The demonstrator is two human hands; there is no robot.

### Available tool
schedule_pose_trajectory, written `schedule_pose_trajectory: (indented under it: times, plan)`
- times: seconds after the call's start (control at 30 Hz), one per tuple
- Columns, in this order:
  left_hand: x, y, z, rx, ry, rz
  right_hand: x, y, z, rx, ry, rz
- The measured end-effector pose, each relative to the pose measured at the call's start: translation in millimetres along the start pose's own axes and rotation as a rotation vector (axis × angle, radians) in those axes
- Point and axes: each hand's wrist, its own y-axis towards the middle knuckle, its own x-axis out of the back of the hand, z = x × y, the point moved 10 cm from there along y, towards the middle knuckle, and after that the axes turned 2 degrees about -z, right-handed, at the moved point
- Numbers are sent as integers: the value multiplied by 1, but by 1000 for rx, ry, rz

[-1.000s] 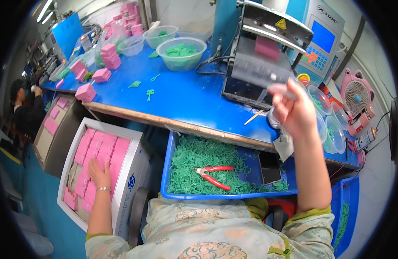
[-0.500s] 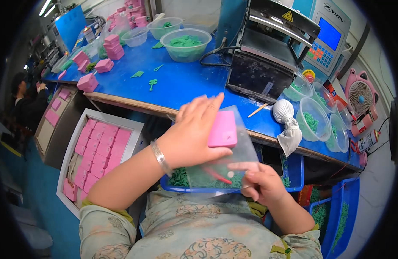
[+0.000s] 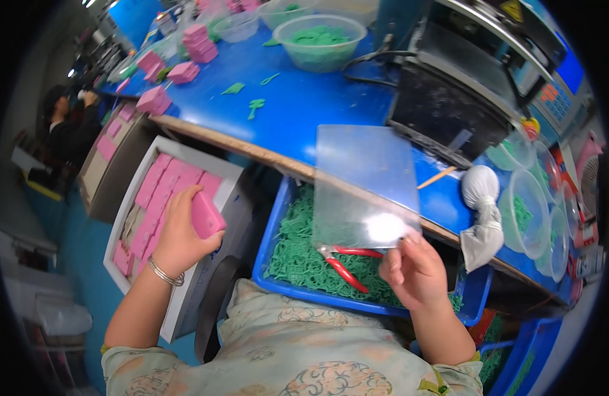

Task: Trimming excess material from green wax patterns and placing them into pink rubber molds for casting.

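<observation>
Gripped in my left hand [image 3: 182,231] is a pink block [image 3: 205,216], held over the white-rimmed box [image 3: 235,169] with rows of similar pink blocks [image 3: 146,231]. My right hand [image 3: 416,270] pinches the near corner of a clear plastic sheet [image 3: 364,178], which reaches out over the table edge and reflects a bright glare. Beneath the sheet and my right hand lies a blue tray [image 3: 278,228] full of green curly pieces [image 3: 294,257]. Red-handled pliers [image 3: 347,270] rest on those pieces, partly covered by the sheet.
A black press machine [image 3: 449,99] stands on the blue table [image 3: 285,132]. Nearby are a wooden stick [image 3: 438,177], a white cloth bundle [image 3: 481,211] and clear bowls [image 3: 525,214] of green pieces. Another bowl [image 3: 321,56] and pink stacks [image 3: 199,45] stand farther back. A person [image 3: 70,125] sits far left.
My left hand has carried the pink block off the sheet, leftward to the box. My right hand now holds the sheet by its corner, uncovering more of the tray. The view has shifted.
</observation>
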Motion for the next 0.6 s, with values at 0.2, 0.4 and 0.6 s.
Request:
schedule_pose_trajectory:
  times: [0.2, 0.4, 0.6]
  plan:
    - [7, -90, 131, 350, 345, 157, 2, -12, -4, 41, -158, 56]
    - [-9, -183, 210, 760, 259, 420, 3, -12, -12, 46, -283, 37]
    - [-16, -226, 253, 864, -24, 191, 0, -13, -13, 41, -337, 81]
